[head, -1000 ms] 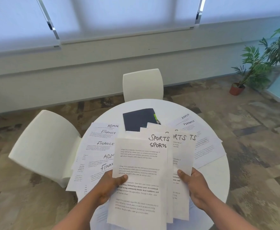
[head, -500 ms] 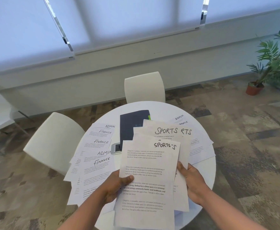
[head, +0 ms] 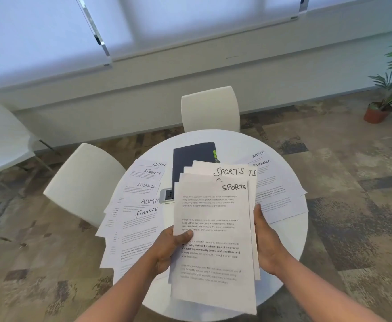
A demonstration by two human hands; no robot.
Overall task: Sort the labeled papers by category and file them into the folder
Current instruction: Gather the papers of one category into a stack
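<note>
Above the round white table (head: 290, 247) I hold a stack of sheets headed SPORTS (head: 215, 231). My left hand (head: 169, 247) grips its left edge with the thumb on top; my right hand (head: 267, 242) grips its right edge. Sheets headed ADMIN and FINANCE (head: 139, 210) lie fanned on the table's left side, and another ADMIN and FINANCE group (head: 276, 189) lies on its right. A dark blue folder (head: 190, 159) lies shut at the far middle, partly hidden by the held stack.
A phone (head: 166, 195) lies by the folder's near left corner, and a green pen (head: 214, 154) sits at its right edge. White chairs stand at the far side (head: 211, 108) and left (head: 83, 182). A potted plant (head: 380, 108) stands on the floor, far right.
The fanned SPORTS sheets have been drawn together into a tighter stack between both hands. The view has shifted, so the phone by the folder now shows.
</note>
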